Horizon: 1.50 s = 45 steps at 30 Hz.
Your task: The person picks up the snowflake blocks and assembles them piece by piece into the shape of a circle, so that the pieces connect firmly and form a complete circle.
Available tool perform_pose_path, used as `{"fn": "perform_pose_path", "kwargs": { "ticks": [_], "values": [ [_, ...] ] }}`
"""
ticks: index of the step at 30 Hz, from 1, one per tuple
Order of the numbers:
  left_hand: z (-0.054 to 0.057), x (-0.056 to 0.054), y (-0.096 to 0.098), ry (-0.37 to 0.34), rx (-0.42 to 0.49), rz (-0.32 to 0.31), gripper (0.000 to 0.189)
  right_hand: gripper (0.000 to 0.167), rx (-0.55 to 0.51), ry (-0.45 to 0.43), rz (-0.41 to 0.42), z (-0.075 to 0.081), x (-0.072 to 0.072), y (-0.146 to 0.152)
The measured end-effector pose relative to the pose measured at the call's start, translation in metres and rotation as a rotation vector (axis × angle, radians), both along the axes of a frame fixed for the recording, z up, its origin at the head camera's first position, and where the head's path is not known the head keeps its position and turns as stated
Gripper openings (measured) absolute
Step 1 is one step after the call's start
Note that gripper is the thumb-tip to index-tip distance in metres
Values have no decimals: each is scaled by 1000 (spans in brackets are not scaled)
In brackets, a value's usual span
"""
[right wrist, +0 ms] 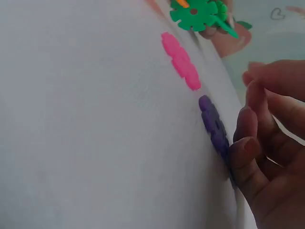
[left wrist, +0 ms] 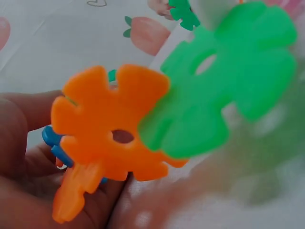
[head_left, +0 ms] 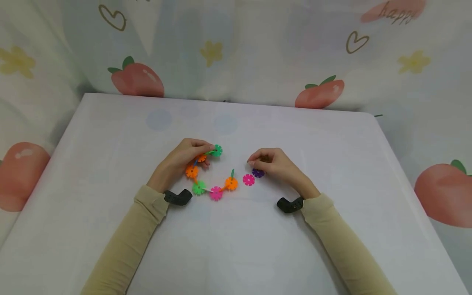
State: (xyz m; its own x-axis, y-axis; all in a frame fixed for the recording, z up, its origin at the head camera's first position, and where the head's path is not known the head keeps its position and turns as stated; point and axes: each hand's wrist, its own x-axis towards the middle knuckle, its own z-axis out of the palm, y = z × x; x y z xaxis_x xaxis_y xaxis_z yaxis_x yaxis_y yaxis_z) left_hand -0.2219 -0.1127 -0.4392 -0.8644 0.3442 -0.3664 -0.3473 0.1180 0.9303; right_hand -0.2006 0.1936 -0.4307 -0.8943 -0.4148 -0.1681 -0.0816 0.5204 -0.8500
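My left hand [head_left: 183, 156] pinches one end of a chain of slotted plastic discs, by the green end disc [head_left: 217, 150]. In the left wrist view, an orange disc [left wrist: 95, 100] and a blurred green disc [left wrist: 248, 62] of the chain fill the foreground. The chain curves down past a green disc [head_left: 198, 187] and a pink disc [head_left: 216, 193] to an orange disc [head_left: 231, 184] with a green piece upright in it. My right hand [head_left: 276, 165] hovers by a loose purple disc [head_left: 258, 173], its fingers loosely bent with nothing visible between them. Whether the thumb touches that disc, I cannot tell.
A loose pink disc [head_left: 248, 180] lies on the white table [head_left: 228, 250] beside the purple one, between the chain and my right hand. Black wrist cameras sit on both wrists. Behind the table hangs a patterned curtain [head_left: 254, 53].
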Motion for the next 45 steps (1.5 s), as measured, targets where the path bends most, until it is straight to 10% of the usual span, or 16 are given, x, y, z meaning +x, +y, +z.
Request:
{"fn": "perform_pose_path", "kwargs": {
  "ticks": [12,27,45],
  "values": [
    [-12,4,10,-19,91,175,32,24,300,200,282,6,5,-12],
    [-12,5,1,-31,108,90,30,11,103,196,41,3,-11,-33],
    [-11,6,3,4,112,90,29,13,-37,237,1,-5,-17,-62]
  ]
}}
